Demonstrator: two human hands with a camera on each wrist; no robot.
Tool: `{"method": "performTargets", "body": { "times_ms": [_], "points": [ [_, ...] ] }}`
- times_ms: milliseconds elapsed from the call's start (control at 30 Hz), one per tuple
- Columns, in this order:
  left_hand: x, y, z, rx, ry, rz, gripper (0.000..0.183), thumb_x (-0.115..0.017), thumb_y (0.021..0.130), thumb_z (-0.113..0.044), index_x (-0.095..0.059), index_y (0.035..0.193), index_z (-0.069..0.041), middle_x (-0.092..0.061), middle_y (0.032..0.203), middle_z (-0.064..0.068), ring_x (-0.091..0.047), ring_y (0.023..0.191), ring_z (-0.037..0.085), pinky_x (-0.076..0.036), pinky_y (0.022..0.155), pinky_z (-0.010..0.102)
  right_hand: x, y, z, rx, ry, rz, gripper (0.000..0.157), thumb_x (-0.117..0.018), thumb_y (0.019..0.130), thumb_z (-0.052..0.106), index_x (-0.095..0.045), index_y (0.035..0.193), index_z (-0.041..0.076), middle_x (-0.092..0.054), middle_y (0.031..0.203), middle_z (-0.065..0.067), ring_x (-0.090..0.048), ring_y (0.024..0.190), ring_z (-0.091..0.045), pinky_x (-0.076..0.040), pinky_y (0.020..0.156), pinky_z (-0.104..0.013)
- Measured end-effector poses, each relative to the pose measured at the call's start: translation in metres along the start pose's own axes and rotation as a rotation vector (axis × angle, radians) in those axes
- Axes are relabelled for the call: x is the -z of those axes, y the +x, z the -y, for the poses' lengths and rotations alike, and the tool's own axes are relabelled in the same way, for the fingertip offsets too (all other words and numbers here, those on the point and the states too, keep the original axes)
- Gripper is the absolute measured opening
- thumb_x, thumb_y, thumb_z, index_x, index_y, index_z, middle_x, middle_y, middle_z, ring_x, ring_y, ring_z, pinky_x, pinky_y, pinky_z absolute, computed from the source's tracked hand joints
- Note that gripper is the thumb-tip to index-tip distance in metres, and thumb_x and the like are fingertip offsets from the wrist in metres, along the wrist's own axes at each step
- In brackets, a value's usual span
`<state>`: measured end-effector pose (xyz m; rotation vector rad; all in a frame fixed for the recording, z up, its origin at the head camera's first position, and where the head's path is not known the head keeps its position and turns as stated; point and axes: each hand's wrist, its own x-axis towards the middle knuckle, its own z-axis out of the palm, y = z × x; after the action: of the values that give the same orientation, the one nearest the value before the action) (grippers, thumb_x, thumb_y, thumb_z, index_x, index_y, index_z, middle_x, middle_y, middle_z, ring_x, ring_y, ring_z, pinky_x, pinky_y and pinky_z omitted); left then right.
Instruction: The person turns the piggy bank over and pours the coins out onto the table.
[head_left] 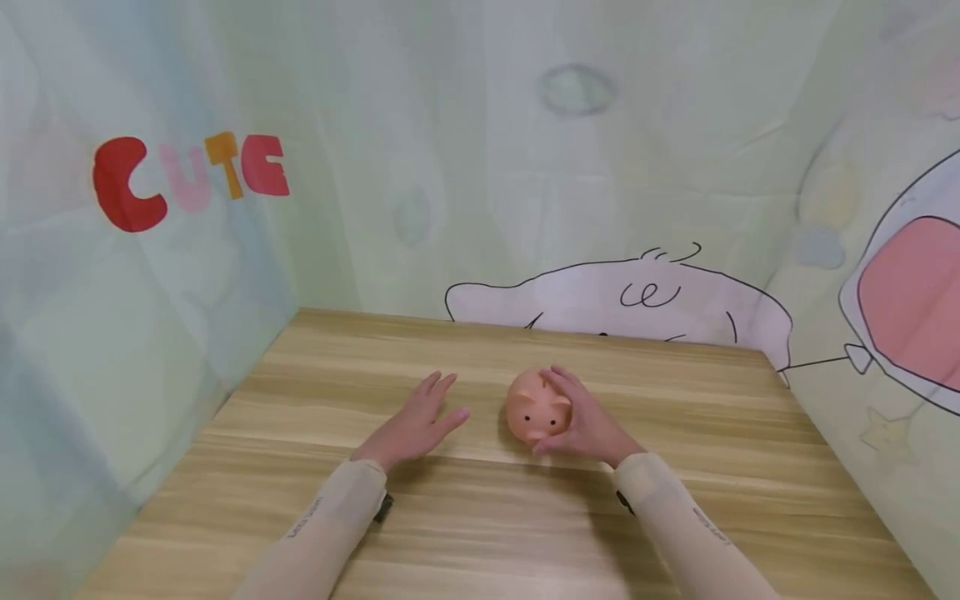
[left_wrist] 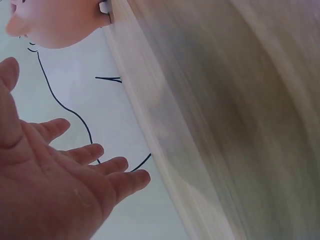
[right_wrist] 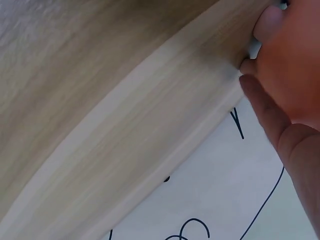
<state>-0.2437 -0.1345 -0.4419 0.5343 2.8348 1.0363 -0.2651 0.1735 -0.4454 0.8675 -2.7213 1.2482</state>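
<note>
A round pink piggy bank (head_left: 531, 407) with small ears, dark eyes and a snout faces the near side of the wooden table (head_left: 480, 508). My right hand (head_left: 588, 421) grips it from the right, thumb low at the front near the snout and fingers over the far side. Close up in the right wrist view, a finger (right_wrist: 265, 107) bends along the orange-pink body (right_wrist: 295, 65). To the left of the piggy bank, a gap apart from it, my left hand (head_left: 416, 423) holds nothing, its fingers spread and thumb out. The left wrist view shows its palm (left_wrist: 55, 185) and the bank's underside (left_wrist: 60, 22).
Pale green printed curtains (head_left: 375, 167) rise around the table's back and sides. Behind the far edge, a white cartoon figure (head_left: 585, 296) is drawn on the cloth. Red, pink and orange letters (head_left: 131, 187) mark the left curtain, and a pink drawn shape (head_left: 915, 292) the right.
</note>
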Motion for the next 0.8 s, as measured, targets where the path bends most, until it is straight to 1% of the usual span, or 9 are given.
{"method": "performTargets", "body": {
  "times_ms": [100, 200, 267, 367, 433, 600, 700, 767, 800],
  "points": [
    [-0.003, 0.002, -0.002, -0.010, -0.021, 0.003, 0.072, -0.048, 0.103, -0.048, -0.024, 0.157, -0.008, -0.013, 0.162, 0.021, -0.014, 0.147, 0.039, -0.021, 0.113, 0.061, 0.000, 0.000, -0.002, -0.006, 0.002, -0.016, 0.108, -0.096, 0.063, 0.033, -0.037, 0.152, 0.013, -0.026, 0.158, -0.017, -0.027, 0.143, -0.040, -0.032, 0.108, -0.059],
    [-0.006, 0.003, -0.005, -0.035, -0.045, 0.010, 0.069, -0.047, 0.103, -0.046, -0.025, 0.157, -0.008, -0.015, 0.161, 0.021, -0.016, 0.147, 0.038, -0.020, 0.113, 0.059, 0.000, -0.001, -0.003, -0.027, 0.021, -0.047, 0.106, -0.095, 0.064, 0.034, -0.039, 0.151, 0.012, -0.029, 0.157, -0.016, -0.030, 0.142, -0.039, -0.033, 0.108, -0.058],
    [-0.008, 0.005, -0.008, -0.060, -0.061, 0.012, 0.067, -0.047, 0.104, -0.044, -0.027, 0.156, -0.008, -0.019, 0.160, 0.020, -0.020, 0.146, 0.036, -0.021, 0.114, 0.056, 0.001, -0.002, -0.001, -0.062, 0.061, -0.071, 0.105, -0.095, 0.065, 0.033, -0.039, 0.151, 0.012, -0.032, 0.155, -0.015, -0.032, 0.140, -0.037, -0.033, 0.108, -0.057],
    [-0.011, 0.008, -0.010, -0.099, -0.064, -0.002, 0.065, -0.047, 0.104, -0.044, -0.030, 0.155, -0.007, -0.028, 0.158, 0.017, -0.028, 0.144, 0.032, -0.024, 0.115, 0.051, 0.004, -0.004, 0.002, -0.146, 0.143, -0.114, 0.103, -0.094, 0.067, 0.031, -0.037, 0.151, 0.014, -0.036, 0.153, -0.013, -0.040, 0.135, -0.036, -0.038, 0.105, -0.055],
    [-0.013, 0.010, -0.012, -0.117, -0.076, -0.019, 0.065, -0.048, 0.104, -0.044, -0.031, 0.154, -0.007, -0.033, 0.156, 0.015, -0.034, 0.141, 0.031, -0.028, 0.114, 0.049, 0.008, -0.005, 0.005, -0.222, 0.211, -0.142, 0.103, -0.092, 0.070, 0.031, -0.034, 0.153, 0.016, -0.036, 0.153, -0.012, -0.043, 0.132, -0.034, -0.041, 0.102, -0.054],
    [-0.016, 0.012, -0.018, -0.106, -0.147, -0.055, 0.070, -0.054, 0.100, -0.050, -0.029, 0.156, -0.016, -0.045, 0.147, 0.011, -0.053, 0.125, 0.029, -0.043, 0.102, 0.049, 0.013, -0.007, 0.009, -0.363, 0.392, -0.216, 0.103, -0.090, 0.073, 0.032, -0.029, 0.155, 0.018, -0.036, 0.151, -0.015, -0.049, 0.125, -0.034, -0.046, 0.098, -0.047],
    [-0.020, 0.013, -0.021, -0.097, -0.178, -0.096, 0.069, -0.060, 0.098, -0.045, -0.032, 0.155, -0.019, -0.052, 0.139, 0.007, -0.057, 0.117, 0.024, -0.049, 0.094, 0.047, 0.010, -0.008, 0.013, -0.397, 0.534, -0.244, 0.099, -0.087, 0.078, 0.026, -0.026, 0.155, 0.015, -0.037, 0.148, -0.018, -0.058, 0.114, -0.032, -0.052, 0.091, -0.043],
    [-0.023, 0.014, -0.024, -0.113, -0.201, -0.140, 0.064, -0.065, 0.097, -0.037, -0.037, 0.152, -0.018, -0.055, 0.134, 0.005, -0.058, 0.115, 0.023, -0.050, 0.093, 0.046, 0.008, -0.009, 0.016, -0.394, 0.689, -0.259, 0.092, -0.082, 0.083, 0.017, -0.025, 0.154, 0.013, -0.038, 0.146, -0.019, -0.061, 0.108, -0.030, -0.055, 0.086, -0.045],
    [-0.025, 0.014, -0.026, -0.131, -0.206, -0.166, 0.061, -0.066, 0.097, -0.032, -0.041, 0.150, -0.015, -0.057, 0.131, 0.006, -0.058, 0.113, 0.023, -0.050, 0.093, 0.046, 0.006, -0.009, 0.017, -0.382, 0.774, -0.259, 0.087, -0.079, 0.086, 0.012, -0.024, 0.154, 0.011, -0.037, 0.145, -0.020, -0.062, 0.106, -0.030, -0.055, 0.085, -0.046]
  ]
}}
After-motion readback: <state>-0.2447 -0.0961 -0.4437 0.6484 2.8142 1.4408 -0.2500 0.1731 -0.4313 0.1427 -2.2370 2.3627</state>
